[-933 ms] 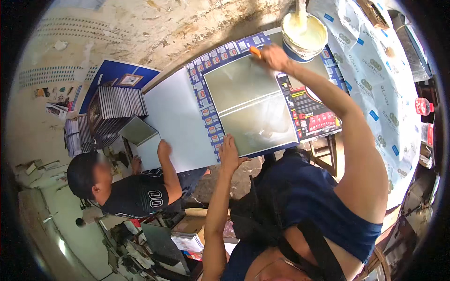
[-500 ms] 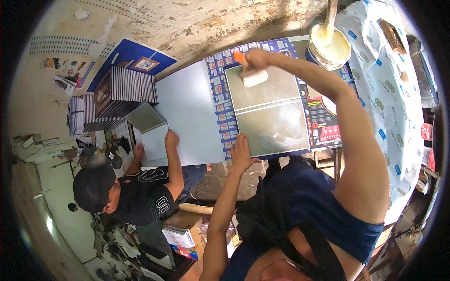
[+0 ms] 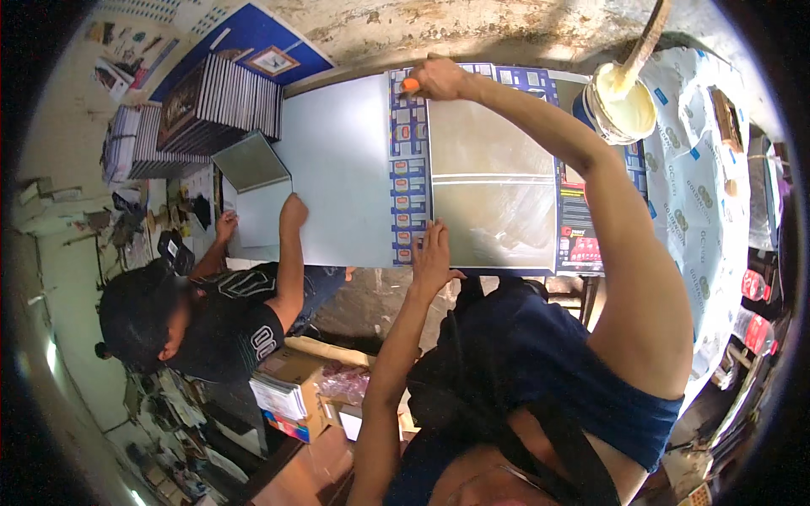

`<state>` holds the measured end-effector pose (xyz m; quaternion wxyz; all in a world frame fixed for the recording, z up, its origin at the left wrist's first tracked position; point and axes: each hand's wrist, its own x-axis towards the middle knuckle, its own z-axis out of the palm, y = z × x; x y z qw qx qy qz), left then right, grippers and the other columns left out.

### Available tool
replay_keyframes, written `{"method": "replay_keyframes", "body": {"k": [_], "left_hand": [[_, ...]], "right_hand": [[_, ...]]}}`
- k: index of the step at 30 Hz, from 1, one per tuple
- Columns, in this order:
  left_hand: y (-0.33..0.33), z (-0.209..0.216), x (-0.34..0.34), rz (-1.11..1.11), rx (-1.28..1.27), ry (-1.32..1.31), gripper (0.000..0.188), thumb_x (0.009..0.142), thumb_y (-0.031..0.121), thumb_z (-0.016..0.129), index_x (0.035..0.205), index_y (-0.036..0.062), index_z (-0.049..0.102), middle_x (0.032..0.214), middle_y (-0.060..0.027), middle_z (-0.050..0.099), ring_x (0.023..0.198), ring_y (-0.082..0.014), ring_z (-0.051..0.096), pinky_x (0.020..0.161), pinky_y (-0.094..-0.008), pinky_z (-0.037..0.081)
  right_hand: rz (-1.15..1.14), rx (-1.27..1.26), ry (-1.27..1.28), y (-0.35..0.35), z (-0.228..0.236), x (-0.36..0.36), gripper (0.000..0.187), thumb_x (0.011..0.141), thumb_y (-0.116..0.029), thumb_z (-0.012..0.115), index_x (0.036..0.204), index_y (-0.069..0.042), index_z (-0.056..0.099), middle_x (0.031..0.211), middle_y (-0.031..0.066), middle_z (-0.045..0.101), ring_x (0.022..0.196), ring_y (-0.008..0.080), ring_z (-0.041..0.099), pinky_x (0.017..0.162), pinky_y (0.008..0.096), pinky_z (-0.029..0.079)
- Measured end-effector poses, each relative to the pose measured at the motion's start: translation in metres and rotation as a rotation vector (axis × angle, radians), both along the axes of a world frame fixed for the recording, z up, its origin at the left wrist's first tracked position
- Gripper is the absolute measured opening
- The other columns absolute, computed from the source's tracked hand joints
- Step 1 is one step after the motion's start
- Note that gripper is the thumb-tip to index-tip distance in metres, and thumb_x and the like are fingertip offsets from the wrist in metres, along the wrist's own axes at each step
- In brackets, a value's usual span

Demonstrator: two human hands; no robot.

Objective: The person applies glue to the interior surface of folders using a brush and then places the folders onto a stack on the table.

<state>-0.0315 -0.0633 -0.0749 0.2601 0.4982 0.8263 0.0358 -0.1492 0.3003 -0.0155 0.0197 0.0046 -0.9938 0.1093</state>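
My right hand [image 3: 444,80] is closed around a paintbrush [image 3: 411,85], whose orange handle end points left. It is over the far left edge of a cover [image 3: 494,139], and the bristles are hidden behind the hand and wrist. The cover has two glossy grey-brown panels parted by a pale strip, with whitish wet streaks on the nearer panel. Beneath it, a blue patterned printed sheet [image 3: 410,173] shows along the left. My left hand [image 3: 432,255] rests with fingers stretched on the near left corner of the cover and sheet.
A bucket [image 3: 620,105] of cream paste holding a wooden stick [image 3: 646,38] stands far right. White-blue wrapping [image 3: 675,177] covers the right side. At left, a co-worker in black [image 3: 224,312] handles a grey panel [image 3: 251,162] on a pale board [image 3: 342,169], beside stacked books [image 3: 224,101].
My right hand with the brush has moved left and away from me, to the cover's far left edge. The left hand stays at the near corner. The view has shifted slightly.
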Motion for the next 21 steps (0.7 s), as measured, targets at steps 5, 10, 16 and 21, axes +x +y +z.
{"method": "replay_keyframes", "body": {"k": [5, 10, 16, 21], "left_hand": [[-0.010, 0.001, 0.003, 0.096, 0.075, 0.035, 0.115, 0.050, 0.038, 0.092, 0.145, 0.0058, 0.035, 0.154, -0.0087, 0.028, 0.144, -0.0372, 0.024, 0.110, -0.0641, 0.026], [-0.004, 0.015, 0.006, 0.163, 0.001, 0.021, 0.110, 0.049, 0.028, 0.094, 0.142, 0.0078, 0.039, 0.152, -0.0058, 0.032, 0.138, -0.0347, 0.035, 0.105, -0.0662, 0.030], [-0.002, 0.016, 0.007, 0.155, 0.026, 0.049, 0.113, 0.046, 0.027, 0.095, 0.142, 0.0081, 0.038, 0.150, -0.0054, 0.035, 0.128, -0.0335, 0.045, 0.100, -0.0612, 0.038], [0.002, 0.009, 0.011, 0.141, -0.049, 0.074, 0.117, 0.043, 0.031, 0.096, 0.142, 0.0080, 0.037, 0.149, -0.0065, 0.037, 0.124, -0.0349, 0.049, 0.095, -0.0579, 0.043]], "right_hand": [[0.498, -0.009, 0.199, -0.073, -0.014, 0.071, 0.016, 0.077, -0.023, 0.064, 0.092, -0.018, 0.069, 0.088, -0.0006, 0.061, 0.094, 0.0200, 0.057, 0.079, 0.0367, 0.047], [0.593, 0.029, 0.005, -0.067, -0.027, 0.174, 0.014, 0.072, -0.019, 0.065, 0.085, -0.014, 0.063, 0.086, -0.0010, 0.061, 0.094, 0.0191, 0.056, 0.078, 0.0349, 0.045], [0.562, -0.268, -0.422, -0.045, -0.007, 0.275, 0.028, 0.085, -0.039, 0.069, 0.083, -0.012, 0.064, 0.083, 0.0072, 0.063, 0.080, 0.0242, 0.061, 0.079, 0.0425, 0.046], [0.259, -0.691, -0.290, -0.059, -0.007, 0.277, 0.037, 0.082, -0.042, 0.076, 0.093, -0.009, 0.064, 0.085, 0.0118, 0.067, 0.081, 0.0316, 0.065, 0.075, 0.0439, 0.050]]}}
